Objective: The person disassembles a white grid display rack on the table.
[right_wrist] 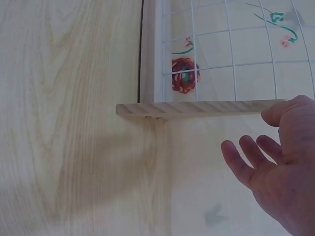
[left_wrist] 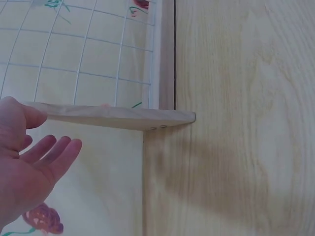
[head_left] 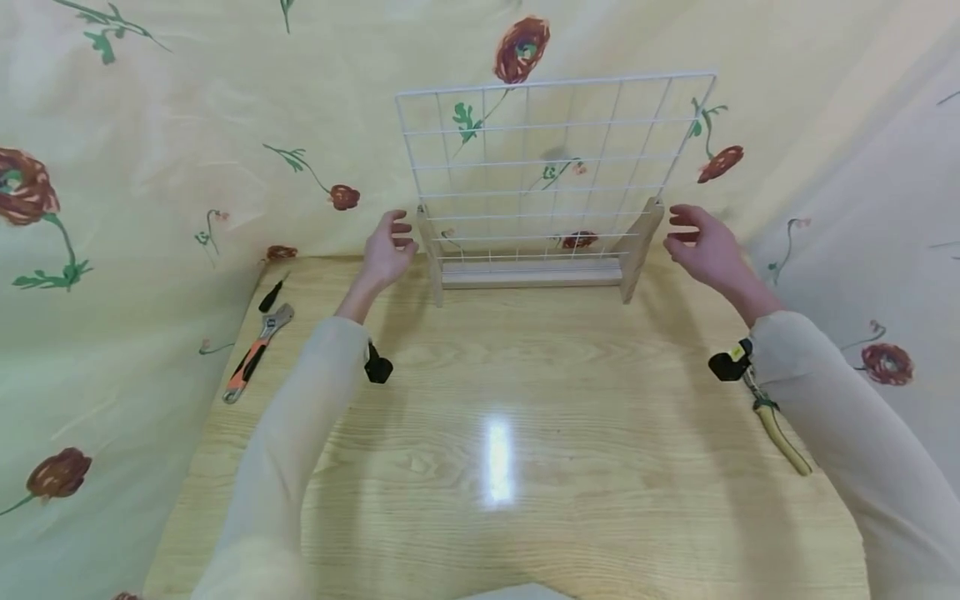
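Both left hand [head_left: 388,250], right hand [head_left: 703,246]: fingers relaxed, beside wooden stand [head_left: 532,274] holding wire grid [head_left: 551,159].

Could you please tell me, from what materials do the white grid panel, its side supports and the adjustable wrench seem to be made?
Grid panel: probably white-coated metal wire; the bars look thin and even.
Side supports: apparently wood, unpainted; striped grain shows.
Adjustable wrench: likely a steel head, grey and metallic-looking; its orange-and-black handle could be plastic or rubber.
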Motion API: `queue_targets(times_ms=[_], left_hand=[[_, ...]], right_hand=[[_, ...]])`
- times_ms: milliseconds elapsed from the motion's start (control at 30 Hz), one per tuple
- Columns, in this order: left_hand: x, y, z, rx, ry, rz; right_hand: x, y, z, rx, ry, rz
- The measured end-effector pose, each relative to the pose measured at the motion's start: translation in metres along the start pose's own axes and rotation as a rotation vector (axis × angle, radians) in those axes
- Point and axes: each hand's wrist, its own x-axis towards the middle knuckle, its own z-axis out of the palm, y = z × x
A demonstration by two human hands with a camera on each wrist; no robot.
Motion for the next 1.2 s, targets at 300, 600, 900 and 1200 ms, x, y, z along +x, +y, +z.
queue_targets(times_ms=[300, 600, 900, 1200], left_hand=[[0.011, 0.012, 0.005, 0.021, -0.024, 0.016], [0.016, 0.013, 0.010, 0.007, -0.030, 0.041], [0.017, 0.012, 0.006, 0.019, -0.029, 0.042], [0.020, 0.013, 0.006, 0.044, -0.032, 0.056]], right_hand=[[0.015, -0.003, 0.004, 0.066, -0.009, -0.001], [0.023, -0.010, 0.002, 0.042, -0.046, -0.005], [0.030, -0.014, 0.000, 0.045, -0.089, -0.015], [0.030, -0.015, 0.002, 0.105, -0.105, 0.007]])
